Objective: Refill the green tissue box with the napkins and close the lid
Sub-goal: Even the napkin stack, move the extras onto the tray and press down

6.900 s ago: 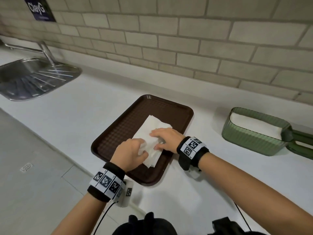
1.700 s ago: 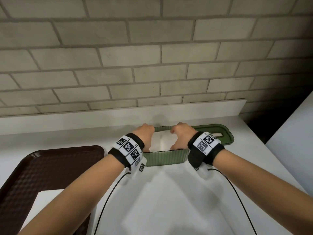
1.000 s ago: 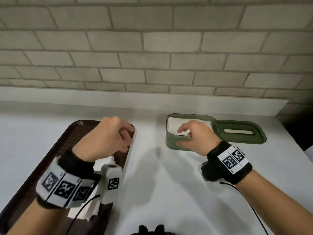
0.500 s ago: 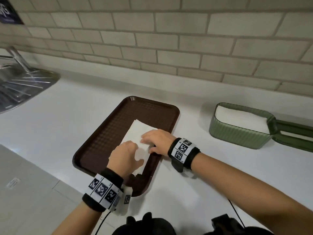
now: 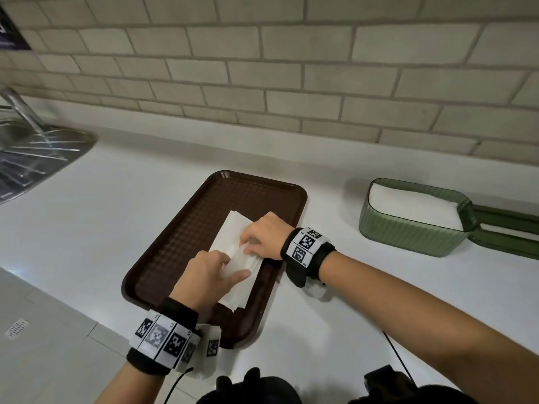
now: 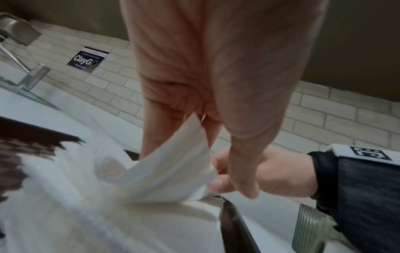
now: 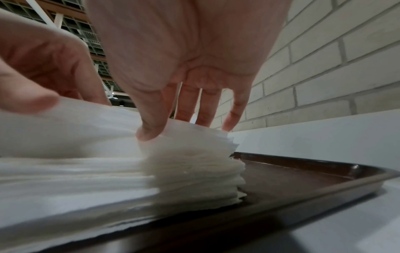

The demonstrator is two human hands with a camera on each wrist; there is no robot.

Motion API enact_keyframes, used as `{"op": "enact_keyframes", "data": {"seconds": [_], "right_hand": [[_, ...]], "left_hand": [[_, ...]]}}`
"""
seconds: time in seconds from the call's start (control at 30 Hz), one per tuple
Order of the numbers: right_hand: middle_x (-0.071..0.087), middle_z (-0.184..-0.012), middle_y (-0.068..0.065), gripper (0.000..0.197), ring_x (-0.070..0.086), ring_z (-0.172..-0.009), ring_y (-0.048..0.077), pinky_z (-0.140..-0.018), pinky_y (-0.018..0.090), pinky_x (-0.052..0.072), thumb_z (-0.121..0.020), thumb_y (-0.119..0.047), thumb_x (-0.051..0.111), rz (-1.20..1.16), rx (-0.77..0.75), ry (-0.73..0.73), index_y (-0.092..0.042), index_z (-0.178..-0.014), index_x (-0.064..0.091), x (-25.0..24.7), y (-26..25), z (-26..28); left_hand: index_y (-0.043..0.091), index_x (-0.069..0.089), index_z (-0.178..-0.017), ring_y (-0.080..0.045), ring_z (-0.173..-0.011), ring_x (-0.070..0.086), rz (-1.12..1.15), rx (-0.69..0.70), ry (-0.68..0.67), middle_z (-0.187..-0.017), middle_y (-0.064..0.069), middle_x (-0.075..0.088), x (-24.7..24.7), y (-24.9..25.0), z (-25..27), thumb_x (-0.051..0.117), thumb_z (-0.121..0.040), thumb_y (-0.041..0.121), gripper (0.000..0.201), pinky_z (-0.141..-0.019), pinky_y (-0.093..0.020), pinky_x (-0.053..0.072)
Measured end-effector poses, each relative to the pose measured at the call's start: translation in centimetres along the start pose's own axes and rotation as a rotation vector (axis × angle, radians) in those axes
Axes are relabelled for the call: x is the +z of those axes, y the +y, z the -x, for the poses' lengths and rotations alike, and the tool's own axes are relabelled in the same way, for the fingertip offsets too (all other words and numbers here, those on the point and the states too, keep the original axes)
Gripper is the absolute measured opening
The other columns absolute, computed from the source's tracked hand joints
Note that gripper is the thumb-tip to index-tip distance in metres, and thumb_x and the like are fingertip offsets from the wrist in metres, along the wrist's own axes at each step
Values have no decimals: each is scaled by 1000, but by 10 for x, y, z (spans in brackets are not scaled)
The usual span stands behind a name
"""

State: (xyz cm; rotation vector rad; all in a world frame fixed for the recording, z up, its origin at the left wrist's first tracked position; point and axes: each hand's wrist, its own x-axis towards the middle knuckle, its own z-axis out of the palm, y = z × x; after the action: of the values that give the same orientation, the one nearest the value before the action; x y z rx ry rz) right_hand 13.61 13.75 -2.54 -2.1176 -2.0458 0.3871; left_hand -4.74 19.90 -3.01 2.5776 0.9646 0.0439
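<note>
A stack of white napkins (image 5: 233, 225) lies on the brown tray (image 5: 186, 237) in the middle of the counter. My left hand (image 5: 233, 266) pinches a bunch of the top napkins at the near end and bends their edge upward (image 6: 173, 162). My right hand (image 5: 248, 243) grips the same upper layers from the right side, thumb (image 7: 149, 133) dug into the stack's side and fingers on top. The green tissue box (image 5: 402, 231) stands open to the right, white napkins (image 5: 414, 205) inside it. Its lid (image 5: 507, 225) lies flipped open further right.
A steel sink (image 5: 35, 153) with a tap (image 5: 23, 112) sits at the far left. A brick wall runs behind the white counter (image 5: 116, 205). The counter's front edge drops to grey floor (image 5: 43, 330) at lower left.
Both hands left the tissue box and came back to the tray. In the last half second they went from resting on the stack to pinching and lifting its upper napkins.
</note>
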Motion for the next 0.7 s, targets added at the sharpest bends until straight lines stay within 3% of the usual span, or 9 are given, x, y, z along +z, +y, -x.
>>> {"op": "enact_keyframes", "data": {"seconds": [0.1,0.17,0.23,0.33,0.37,0.47,0.53,0.6,0.7], "right_hand": [[72,-88,-4,18,63,-87,17,-101,38,32,-94,-31,54,-21,-1,-12,-22,-99,68,-2,1,-2],[71,-87,-6,18,63,-88,17,-103,40,32,-95,-33,54,-22,-2,3,-23,-100,68,-3,2,-5],[68,-88,-10,23,62,-88,14,-103,41,32,-94,-42,54,-67,-6,22,-25,-100,67,-1,2,-5],[66,-98,-12,49,58,-90,12,-100,37,29,-74,-70,61,-86,-40,63,-32,-106,61,-3,-1,0],[64,-96,-12,52,56,-89,11,-97,35,27,-69,-71,65,-71,-55,108,-33,-105,60,-7,-3,4],[65,-91,-11,27,57,-87,13,-99,40,32,-77,-44,70,-142,-38,317,-29,-98,61,-35,0,27],[67,-80,-8,14,59,-76,16,-89,40,45,-78,-35,70,-275,56,482,-27,-89,65,-60,11,57],[68,-73,-6,13,61,-70,14,-75,33,50,-76,-34,75,-398,171,602,-26,-85,70,-84,26,96],[66,-66,-6,15,60,-66,13,-67,29,47,-72,-31,81,-400,280,718,-28,-73,67,-114,53,155]], "left_hand": [[13,58,-70,-8,-49,47,-72,13,36,-59,5,52,1,5,0,69,-80,42,33,-47,-19,33],[6,64,-75,-15,-55,54,-69,-13,57,-64,-2,58,-2,7,-2,64,-84,28,23,-49,-24,39],[3,62,-71,-18,-54,55,-56,-25,65,-63,-9,60,-8,6,-4,61,-85,20,23,-50,-31,45],[13,56,-66,-15,-49,53,-79,33,101,-57,-1,56,-26,9,-3,60,-88,18,23,-46,-26,40],[14,59,-70,-16,-48,53,-103,75,141,-56,0,55,-36,14,0,60,-88,18,19,-46,-27,41],[14,64,-75,-22,-46,51,-127,250,312,-52,0,55,-74,39,11,64,-86,16,11,-46,-33,42],[17,67,-79,-19,-49,53,-48,354,371,-54,2,57,-100,61,14,66,-86,17,7,-51,-27,43],[20,69,-83,-15,-52,54,15,447,385,-56,6,58,-118,86,9,67,-87,20,5,-58,-16,40],[22,70,-88,-14,-60,59,59,572,279,-63,4,65,-120,126,-17,66,-88,19,5,-60,-21,43]]}}
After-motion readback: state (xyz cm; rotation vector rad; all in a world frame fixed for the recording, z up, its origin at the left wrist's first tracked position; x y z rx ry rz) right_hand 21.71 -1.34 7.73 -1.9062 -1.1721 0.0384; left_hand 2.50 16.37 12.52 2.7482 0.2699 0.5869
